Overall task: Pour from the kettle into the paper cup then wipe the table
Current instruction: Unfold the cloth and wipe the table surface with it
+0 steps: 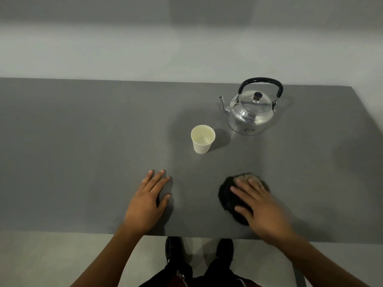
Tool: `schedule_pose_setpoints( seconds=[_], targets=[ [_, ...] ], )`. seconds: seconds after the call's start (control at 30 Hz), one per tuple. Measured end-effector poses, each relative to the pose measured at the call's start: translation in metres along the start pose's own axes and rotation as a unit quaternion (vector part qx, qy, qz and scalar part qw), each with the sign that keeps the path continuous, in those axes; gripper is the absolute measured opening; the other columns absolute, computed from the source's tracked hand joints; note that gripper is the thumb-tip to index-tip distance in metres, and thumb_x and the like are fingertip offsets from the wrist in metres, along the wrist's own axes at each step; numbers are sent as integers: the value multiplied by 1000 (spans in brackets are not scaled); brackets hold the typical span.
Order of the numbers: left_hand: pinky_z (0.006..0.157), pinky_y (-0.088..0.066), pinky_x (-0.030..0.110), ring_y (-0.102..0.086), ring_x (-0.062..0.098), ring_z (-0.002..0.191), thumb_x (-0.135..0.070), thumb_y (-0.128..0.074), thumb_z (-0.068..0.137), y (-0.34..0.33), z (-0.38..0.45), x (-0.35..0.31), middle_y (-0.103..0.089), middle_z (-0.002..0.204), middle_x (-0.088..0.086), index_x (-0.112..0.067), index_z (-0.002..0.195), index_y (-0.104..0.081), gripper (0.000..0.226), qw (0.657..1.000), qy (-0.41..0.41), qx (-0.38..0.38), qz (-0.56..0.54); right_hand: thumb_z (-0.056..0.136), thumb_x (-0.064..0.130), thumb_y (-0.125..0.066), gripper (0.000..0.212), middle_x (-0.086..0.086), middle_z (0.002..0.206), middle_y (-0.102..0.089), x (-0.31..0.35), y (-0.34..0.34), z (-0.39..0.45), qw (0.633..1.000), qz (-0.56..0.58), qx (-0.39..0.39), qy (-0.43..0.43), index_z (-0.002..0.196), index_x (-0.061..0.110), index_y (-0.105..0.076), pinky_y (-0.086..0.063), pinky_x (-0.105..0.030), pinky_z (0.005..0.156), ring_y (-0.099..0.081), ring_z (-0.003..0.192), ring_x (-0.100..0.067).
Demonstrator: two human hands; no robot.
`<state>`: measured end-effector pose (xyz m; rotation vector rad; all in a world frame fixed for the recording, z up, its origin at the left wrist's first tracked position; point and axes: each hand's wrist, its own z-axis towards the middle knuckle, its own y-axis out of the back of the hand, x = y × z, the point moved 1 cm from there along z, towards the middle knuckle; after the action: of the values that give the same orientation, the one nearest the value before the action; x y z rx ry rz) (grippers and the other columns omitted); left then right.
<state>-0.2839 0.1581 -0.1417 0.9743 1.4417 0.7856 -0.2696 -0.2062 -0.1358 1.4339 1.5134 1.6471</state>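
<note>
A shiny metal kettle with a black handle stands upright at the back right of the grey table, spout pointing left. A white paper cup stands in front of it to the left, with clear liquid inside. My right hand lies flat on a dark, bunched cloth near the front edge, fingers spread and blurred. My left hand rests palm down on the bare table to the left of the cloth, holding nothing.
The table's front edge runs just below my wrists, with my dark shoes on the pale floor beneath. A light wall rises behind the table's far edge. Bare table surface stretches to the left.
</note>
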Motion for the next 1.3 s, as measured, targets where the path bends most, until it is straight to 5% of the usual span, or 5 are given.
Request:
schedule_pose_setpoints(
  seconds=[0.17,0.5,0.8,1.13,1.3],
  targets=[
    [127,-13,43,11,10,155,-58,-29,101,1,2,-2,-3,165,-23,-39,159,-19,62,998,11,42,40,104,50,-38,56,10,168,-19,19,7,81,995,-45,-26,-90,157,35,-30,-8,-43,124,-11,155,-26],
    [125,7,40,27,16,151,-75,-6,93,-7,7,-13,19,166,-12,-35,157,15,79,992,2,57,117,104,56,-27,55,22,168,-8,43,-19,32,995,-43,36,88,157,44,-23,-3,-40,124,4,156,-14],
    [125,6,40,24,16,153,-76,-3,96,-20,6,-15,19,168,-7,-29,158,17,81,990,1,28,141,103,51,-33,57,10,168,-15,-21,19,87,993,-31,-32,-108,158,34,-27,-10,-46,125,-7,156,-27],
    [125,4,40,21,14,154,-73,-11,99,-22,4,-16,14,169,-9,-29,160,11,79,991,0,12,137,105,50,-33,53,18,168,-13,25,-15,54,994,-31,4,104,157,40,-26,-6,-44,125,0,156,-17],
    [125,2,41,19,13,154,-72,-16,99,-26,4,-13,12,169,-8,-29,160,10,79,991,3,6,133,102,54,-37,54,15,165,-25,-32,13,61,999,-33,-13,38,153,39,-36,-23,-48,123,-16,155,-21]
  ],
)
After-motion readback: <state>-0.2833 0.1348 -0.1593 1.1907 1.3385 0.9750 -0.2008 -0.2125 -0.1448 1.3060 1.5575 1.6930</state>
